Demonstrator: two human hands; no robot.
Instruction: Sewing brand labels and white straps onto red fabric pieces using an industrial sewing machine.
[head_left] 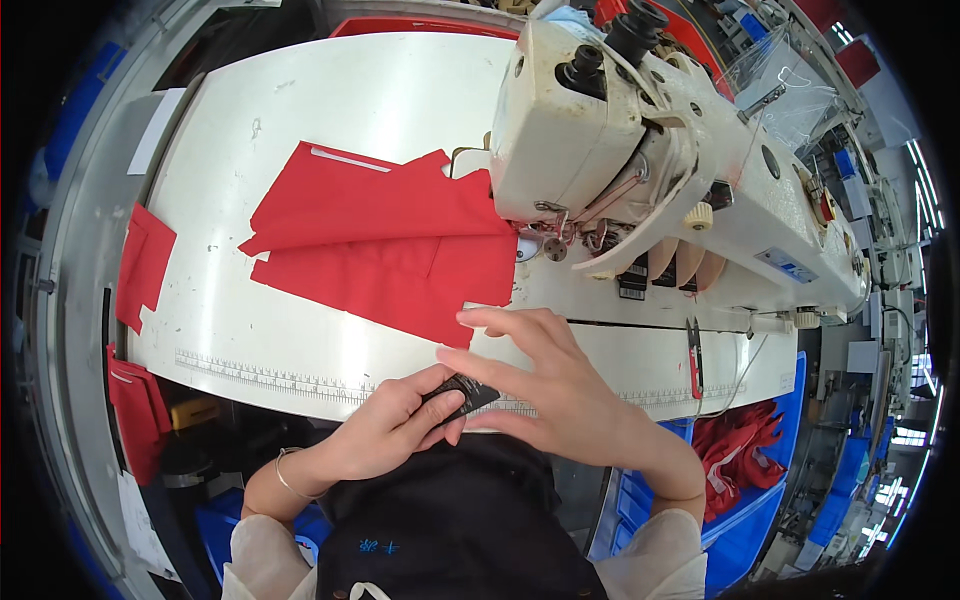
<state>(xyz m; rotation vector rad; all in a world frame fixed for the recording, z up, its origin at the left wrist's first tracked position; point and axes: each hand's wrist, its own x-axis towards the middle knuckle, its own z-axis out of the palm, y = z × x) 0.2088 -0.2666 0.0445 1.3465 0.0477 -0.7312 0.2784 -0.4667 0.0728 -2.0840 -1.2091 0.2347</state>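
My left hand (392,422) is closed around a small black label-like piece (480,396), possibly a stack of them, at the table's front edge. One dark corner sticks out past my thumb. My right hand (560,385) hovers just to the right, fingers spread around that corner; whether it touches the piece I cannot tell. Beyond the hands, red cut fabric (380,265) lies on the white table, one layer folded over another. Its right edge reaches the needle area of a white sewing machine (565,120).
Red-handled snips (695,360) lie at the table's right. Small dark labels (632,280) sit by a holder under the machine arm. A blue bin (740,540) at lower right holds red pieces (735,455). More red fabric (145,265) hangs at the left edge. A ruler strip (270,378) runs along the front.
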